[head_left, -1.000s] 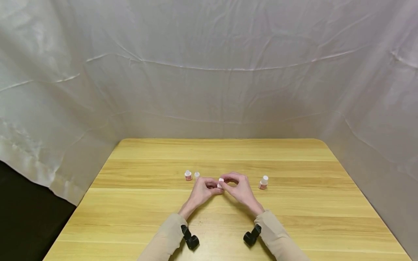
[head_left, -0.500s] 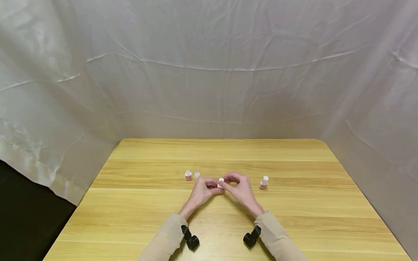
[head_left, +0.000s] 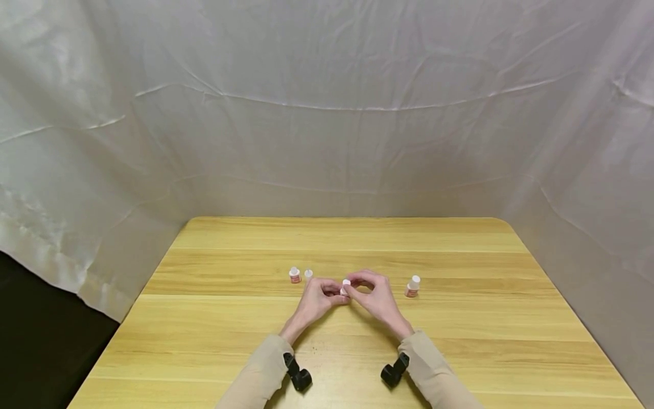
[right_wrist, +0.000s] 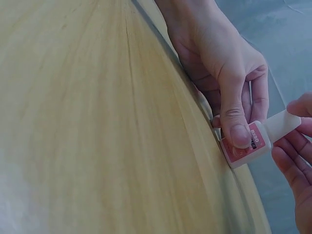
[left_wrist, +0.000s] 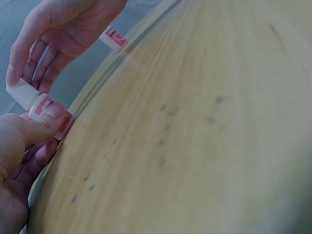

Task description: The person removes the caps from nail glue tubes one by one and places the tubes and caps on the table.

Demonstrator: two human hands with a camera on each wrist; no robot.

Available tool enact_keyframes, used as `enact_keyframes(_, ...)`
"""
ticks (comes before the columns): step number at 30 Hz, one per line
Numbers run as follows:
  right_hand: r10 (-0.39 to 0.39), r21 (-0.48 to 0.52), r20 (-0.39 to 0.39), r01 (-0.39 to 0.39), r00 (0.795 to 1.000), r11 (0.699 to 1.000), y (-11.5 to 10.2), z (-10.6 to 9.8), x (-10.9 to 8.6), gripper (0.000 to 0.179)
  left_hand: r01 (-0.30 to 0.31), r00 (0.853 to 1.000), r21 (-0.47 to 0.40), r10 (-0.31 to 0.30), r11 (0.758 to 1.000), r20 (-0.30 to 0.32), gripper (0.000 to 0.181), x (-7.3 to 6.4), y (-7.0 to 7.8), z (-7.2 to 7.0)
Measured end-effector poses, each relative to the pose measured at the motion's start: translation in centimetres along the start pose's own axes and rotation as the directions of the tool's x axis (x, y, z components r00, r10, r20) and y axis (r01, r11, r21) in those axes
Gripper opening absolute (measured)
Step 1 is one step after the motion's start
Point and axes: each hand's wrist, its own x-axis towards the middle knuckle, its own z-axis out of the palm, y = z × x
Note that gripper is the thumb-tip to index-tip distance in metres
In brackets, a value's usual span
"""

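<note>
In the head view my left hand (head_left: pixel 317 298) and right hand (head_left: pixel 377 295) meet over the middle of the table around a small white bottle (head_left: pixel 346 291) with a red label. The right wrist view shows the left thumb pressed on the bottle's red label (right_wrist: pixel 243 146), the other fingers behind it. My right hand pinches the bottle's white cap (right_wrist: pixel 282 124) between thumb and fingers. From the left wrist, the cap is seen tilted up to the left, seated on the bottle's neck. Part of the bottle is hidden behind the left thumb.
Another red-labelled bottle (head_left: pixel 412 286) with a tall white cap stands to the right. Left of the hands stand a similar bottle (head_left: pixel 294 275) with a short narrow top and a small whitish piece (head_left: pixel 308 274). Pale curtains (head_left: pixel 347 142) enclose the wooden table (head_left: pixel 347 238).
</note>
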Motion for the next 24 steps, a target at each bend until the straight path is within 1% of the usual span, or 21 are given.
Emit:
enact_keyframes(5, 0.072, -0.029, -0.041, -0.074, 0.997, 0.997, -0.3, 0.1, 0.0, 0.022, -0.007, 1.000, -0.003, 0.007, 1.000, -0.004, 0.024, -0.1, -0.1, 0.0)
enact_keyframes(8, 0.094, -0.041, -0.067, -0.097, 0.993, 0.994, -0.4, 0.2, 0.0, 0.020, -0.006, 1.000, 0.002, 0.006, 1.000, -0.008, 0.024, -0.1, 0.0, 0.0)
enact_keyframes(12, 0.082, -0.046, -0.075, -0.086, 0.994, 0.995, -0.3, 0.3, 0.1, 0.016, 0.003, 1.000, -0.002, -0.003, 1.000, -0.009, 0.024, -0.1, 0.0, 0.0)
enact_keyframes(19, 0.051, -0.052, -0.089, -0.056, 0.995, 0.997, 3.2, 1.0, 0.5, 0.016, 0.009, 1.000, 0.001, -0.009, 1.000, -0.009, 0.024, -0.1, 0.0, 0.1)
enact_keyframes(24, 0.026, -0.036, -0.085, -0.029, 0.996, 0.999, 3.8, 0.9, 0.5, 0.016, 0.006, 1.000, -0.003, -0.006, 1.000, -0.007, 0.024, -0.1, 0.0, 0.1)
